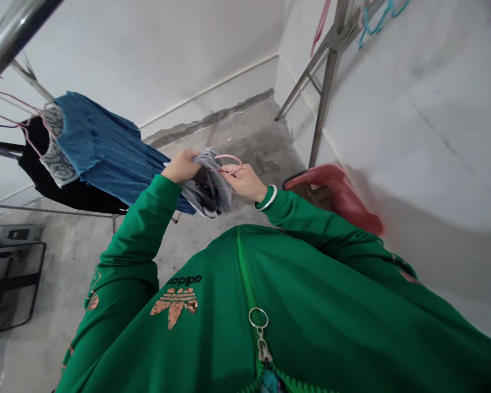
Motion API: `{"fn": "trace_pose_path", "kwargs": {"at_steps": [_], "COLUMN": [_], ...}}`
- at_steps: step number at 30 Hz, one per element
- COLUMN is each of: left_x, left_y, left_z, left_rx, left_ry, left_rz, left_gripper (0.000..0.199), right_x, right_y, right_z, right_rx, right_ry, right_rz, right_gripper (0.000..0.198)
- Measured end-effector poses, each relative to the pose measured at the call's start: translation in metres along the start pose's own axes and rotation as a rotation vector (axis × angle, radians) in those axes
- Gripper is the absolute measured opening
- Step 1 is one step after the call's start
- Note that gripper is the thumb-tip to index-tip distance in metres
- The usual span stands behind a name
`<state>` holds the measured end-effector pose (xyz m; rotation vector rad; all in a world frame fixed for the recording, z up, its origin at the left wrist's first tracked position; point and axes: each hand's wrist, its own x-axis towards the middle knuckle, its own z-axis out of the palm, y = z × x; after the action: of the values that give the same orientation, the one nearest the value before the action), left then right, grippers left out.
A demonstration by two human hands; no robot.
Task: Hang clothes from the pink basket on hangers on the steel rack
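My left hand is closed on a bunched grey garment, gripping it near its gathered top edge. Between the thumb and fingers of my right hand is a pink clothes hanger, pinched just below its curved hook. Part of the hanger's thin pink wire crosses the front of the grey cloth; the rest is hidden by the cloth and my hand. Whether the hanger goes inside the garment I cannot tell. A blue dress hangs close to my left hand, behind the grey cloth.
Black garments hang beside the blue dress on a metal rack at left. A red basket with brown cloth in it sits by the right wall, near a metal stand leg. Blue hangers hang at top right. A stool stands far left.
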<state>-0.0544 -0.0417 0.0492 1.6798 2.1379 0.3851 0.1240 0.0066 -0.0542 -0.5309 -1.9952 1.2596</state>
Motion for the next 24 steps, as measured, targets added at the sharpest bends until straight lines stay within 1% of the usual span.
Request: {"fn": "trace_pose_path", "kwargs": {"at_steps": [2, 3, 6, 10, 12, 13, 14, 15, 17, 18, 19, 20, 21, 22, 24], "left_x": [-0.002, -0.003, -0.004, 0.000, 0.003, 0.004, 0.006, 0.006, 0.007, 0.007, 0.006, 0.005, 0.004, 0.003, 0.000], "left_y": [0.005, 0.006, 0.009, 0.016, 0.021, 0.023, 0.026, 0.028, 0.031, 0.033, 0.034, 0.036, 0.037, 0.039, 0.044], "left_z": [0.004, 0.004, 0.001, -0.006, -0.007, -0.008, -0.008, -0.008, -0.009, -0.011, -0.013, -0.015, -0.019, -0.022, -0.030], "left_rx": [0.168, 0.234, 0.358, 0.392, 0.381, 0.378, 0.369, 0.347, 0.264, 0.212, 0.163, 0.122, 0.087, 0.057, 0.000], "left_ry": [-0.064, -0.058, -0.025, 0.057, 0.093, 0.102, 0.106, 0.106, 0.119, 0.134, 0.158, 0.186, 0.212, 0.235, 0.269], "left_rz": [0.108, 0.149, 0.175, 0.173, 0.185, 0.195, 0.204, 0.208, 0.198, 0.183, 0.166, 0.149, 0.135, 0.121, 0.096], "left_gripper": [0.019, 0.018, 0.018, 0.012, 0.013, 0.016, 0.019, 0.021, 0.020, 0.018, 0.017, 0.016, 0.015, 0.016, 0.016], "right_x": [0.006, 0.009, 0.017, 0.032, 0.041, 0.044, 0.046, 0.046, 0.038, 0.030, 0.020, 0.007, -0.007, -0.022, -0.051], "right_y": [0.001, 0.000, -0.005, -0.019, -0.024, -0.026, -0.026, -0.025, -0.019, -0.013, -0.006, 0.004, 0.015, 0.028, 0.059], "right_z": [-0.004, -0.010, -0.034, -0.066, -0.079, -0.084, -0.088, -0.092, -0.096, -0.096, -0.094, -0.089, -0.083, -0.074, -0.051], "right_rx": [0.029, 0.041, 0.032, -0.033, -0.121, -0.185, -0.256, -0.323, -0.413, -0.437, -0.449, -0.453, -0.454, -0.454, -0.440], "right_ry": [0.033, 0.043, 0.038, -0.034, -0.066, -0.054, -0.009, 0.073, 0.327, 0.449, 0.536, 0.572, 0.552, 0.485, 0.263], "right_rz": [0.002, 0.003, 0.001, -0.055, -0.034, -0.009, 0.001, -0.014, -0.107, -0.151, -0.166, -0.148, -0.103, -0.046, 0.104], "right_gripper": [0.030, 0.030, 0.030, 0.020, 0.015, 0.016, 0.020, 0.026, 0.035, 0.034, 0.032, 0.029, 0.028, 0.029, 0.027]}}
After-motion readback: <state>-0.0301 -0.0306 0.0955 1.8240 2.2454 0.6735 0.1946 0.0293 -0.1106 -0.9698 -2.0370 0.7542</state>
